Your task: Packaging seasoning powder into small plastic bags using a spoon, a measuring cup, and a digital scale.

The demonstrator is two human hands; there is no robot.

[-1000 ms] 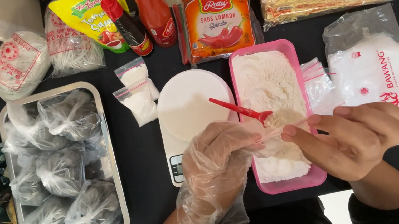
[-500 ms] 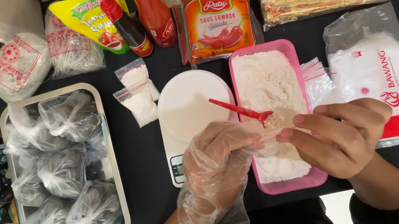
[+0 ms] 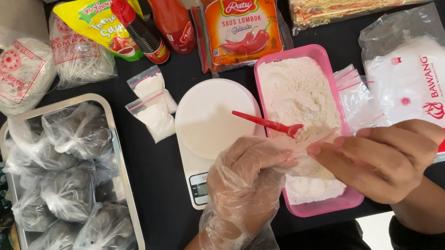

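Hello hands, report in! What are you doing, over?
Left hand, gloved, and bare right hand pinch a small clear bag over the pink tray. Red spoon rests in the flour. Nothing blocking.

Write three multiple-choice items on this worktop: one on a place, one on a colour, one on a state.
1. Where does the red spoon lie?
A. across the pink container's edge
B. in the metal tray
C. on the noodle pack

2. What colour is the container of white powder?
A. blue
B. pink
C. green

3. Which hand wears a clear plastic glove?
A. right
B. both
C. left

Key: 1 A, its handle reaches over the white scale and its bowl sits over the powder. 2 B, its rim is pink. 3 C, the left hand is gloved and the right hand is bare.
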